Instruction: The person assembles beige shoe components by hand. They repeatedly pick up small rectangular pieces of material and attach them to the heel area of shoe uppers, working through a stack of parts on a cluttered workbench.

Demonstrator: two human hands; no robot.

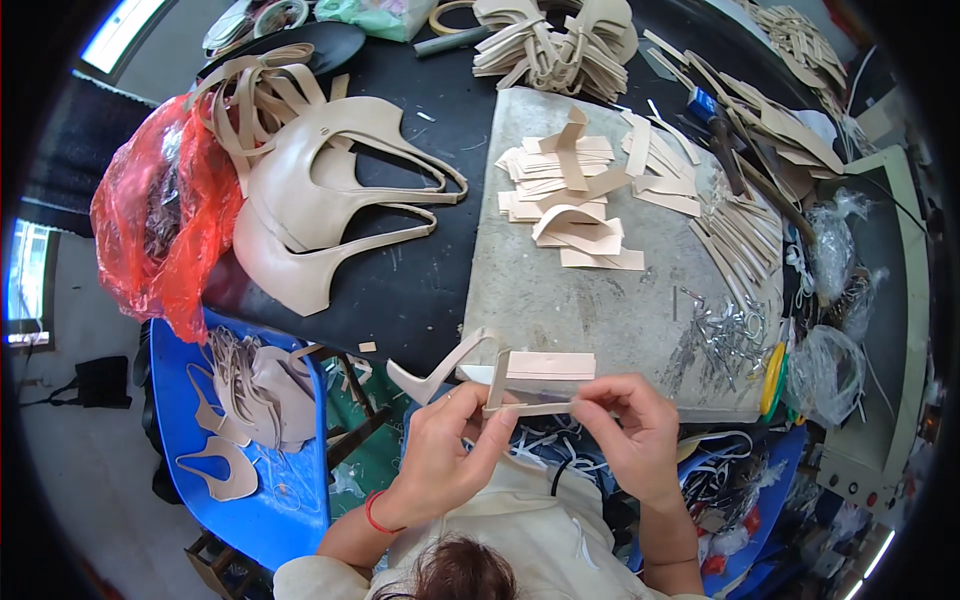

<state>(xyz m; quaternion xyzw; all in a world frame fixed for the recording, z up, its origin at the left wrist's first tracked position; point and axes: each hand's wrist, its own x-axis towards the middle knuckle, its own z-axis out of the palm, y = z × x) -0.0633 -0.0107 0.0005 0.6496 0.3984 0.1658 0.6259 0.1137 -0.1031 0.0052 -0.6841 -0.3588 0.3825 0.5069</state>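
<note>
Near the front edge of the grey board [600,320], my left hand [452,450] is closed on a beige leather shoe upper piece [425,378] with narrow, curving straps. One of its straps [540,409] runs across to my right hand [636,432], whose thumb and forefinger pinch the far end. Just beyond my fingers lies a pale beige rectangular strip [550,366], partly hidden by the strap. Further up the board is a loose pile of short beige strips [570,165], some of them curled.
Larger beige uppers [300,195] lie on the black table beside a red plastic bag [165,210]. Metal buckles [730,335], narrow strips [735,240] and yellow-handled scissors [772,380] line the board's right side. A blue chair [290,500] holds more uppers. A bundle [555,45] sits behind.
</note>
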